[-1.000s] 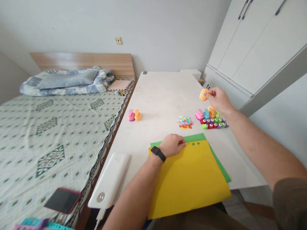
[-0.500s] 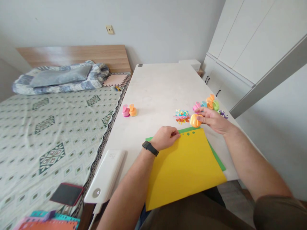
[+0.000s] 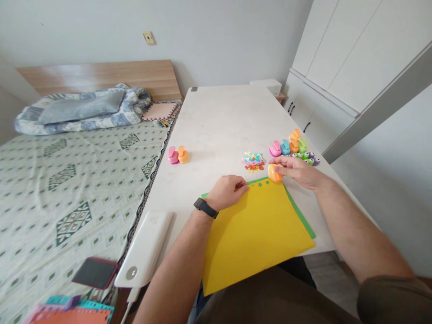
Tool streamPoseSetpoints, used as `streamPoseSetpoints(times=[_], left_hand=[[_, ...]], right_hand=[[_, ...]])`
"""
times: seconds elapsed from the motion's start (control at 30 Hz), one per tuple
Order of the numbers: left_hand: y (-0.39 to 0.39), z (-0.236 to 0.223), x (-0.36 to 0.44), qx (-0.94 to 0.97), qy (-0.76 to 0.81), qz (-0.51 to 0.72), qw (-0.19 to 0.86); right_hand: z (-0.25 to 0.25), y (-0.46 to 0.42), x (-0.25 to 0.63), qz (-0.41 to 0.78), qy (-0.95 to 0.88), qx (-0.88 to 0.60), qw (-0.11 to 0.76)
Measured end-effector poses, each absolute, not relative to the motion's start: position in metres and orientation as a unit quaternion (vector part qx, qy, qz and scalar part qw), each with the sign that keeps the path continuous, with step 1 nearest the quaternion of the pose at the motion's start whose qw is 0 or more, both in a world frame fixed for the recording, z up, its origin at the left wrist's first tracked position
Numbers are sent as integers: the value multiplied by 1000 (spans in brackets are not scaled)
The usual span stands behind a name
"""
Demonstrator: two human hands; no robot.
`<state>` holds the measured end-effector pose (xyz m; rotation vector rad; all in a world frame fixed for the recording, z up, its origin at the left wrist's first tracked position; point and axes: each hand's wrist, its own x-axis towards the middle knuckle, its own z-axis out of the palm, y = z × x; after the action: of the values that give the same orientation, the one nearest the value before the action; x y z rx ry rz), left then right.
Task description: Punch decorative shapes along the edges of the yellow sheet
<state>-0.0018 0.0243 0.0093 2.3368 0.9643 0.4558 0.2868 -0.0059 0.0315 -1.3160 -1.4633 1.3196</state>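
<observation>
A yellow paper sheet lies over a green sheet at the table's near edge, overhanging it toward me. Small flower-shaped cut-outs run along the yellow sheet's far edge. My left hand, with a black watch on the wrist, is closed on that edge left of the cut-outs; its fingertips are partly hidden. An orange craft punch is in my right hand, between thumb and fingers, at the sheet's far right corner. Whether paper sits in its slot I cannot tell. Beyond lies a pile of colourful paper cut-outs.
More craft punches stand at the right, beside several googly-eyed pieces. A pink punch and an orange one stand at the left. A white device with a cable lies near the table's left edge, alongside the bed.
My right hand has brought the orange punch down onto the far right corner of the yellow sheet. My left hand keeps its hold on the edge. The view has shifted slightly.
</observation>
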Motion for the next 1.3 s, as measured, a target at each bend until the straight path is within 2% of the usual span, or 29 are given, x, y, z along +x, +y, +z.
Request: streamPoseSetpoints(times=[1.3], left_hand=[[27, 6, 0, 875, 359, 161, 282]], right_hand=[[32, -9, 277, 524, -582, -512, 352]])
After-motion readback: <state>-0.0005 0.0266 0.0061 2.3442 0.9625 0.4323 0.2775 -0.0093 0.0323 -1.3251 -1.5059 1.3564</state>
